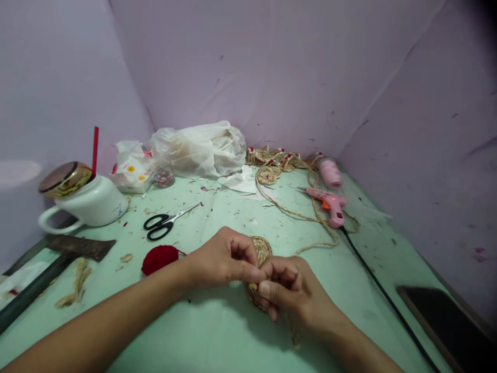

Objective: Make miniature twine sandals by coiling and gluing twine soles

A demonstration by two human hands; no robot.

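Observation:
An oval coil of twisted straw rope [261, 247] stands on edge between my hands, partly hidden by the fingers. My right hand [295, 290] grips it, thumb and fingers closed at its near side. A small red and yellow bit shows by the right thumb. My left hand [233, 261] is closed in a pinch, its fingertips meeting the right ones in front of the coil; whatever lies in the pinch is too small to make out. A short rope end hangs below the right hand. Beside the left wrist lies a ball of red yarn [160, 259].
Scissors [171, 221] lie beyond the yarn. A pink glue gun [330, 204], its red light lit, trails a black cord at right. A white mug [93, 202], a hammer [73, 248], plastic bags [202, 147], rope pieces [272, 173] and a pink spool [330, 172] surround the work area.

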